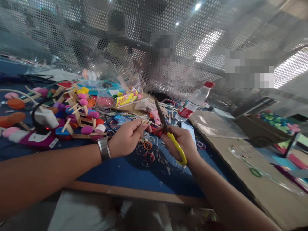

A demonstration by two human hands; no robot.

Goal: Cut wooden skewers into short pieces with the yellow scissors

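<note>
My left hand [128, 136], with a metal-band watch [104, 148] on its wrist, is closed in a pinch on thin pale wooden sticks [146, 122]. Close by on the right, my right hand [179, 141] is wrapped round a pair of scissors [176, 149] with a yellow handle. The dark blades point up and away from me. Something red [157, 131] shows at the right fingertips; its kind is unclear. Below both hands, coloured rubber bands [149, 157] and pale shavings lie scattered on the blue tabletop [125, 175].
Stick frames with coloured foam eggs [87, 130] crowd the left, beside a purple power strip [36, 139] with a white charger [47, 118]. A plastic bottle [192, 102] stands tilted in view behind a phone [189, 130]. Cardboard [231, 150] lies at right; a perforated metal screen [149, 29] rises behind.
</note>
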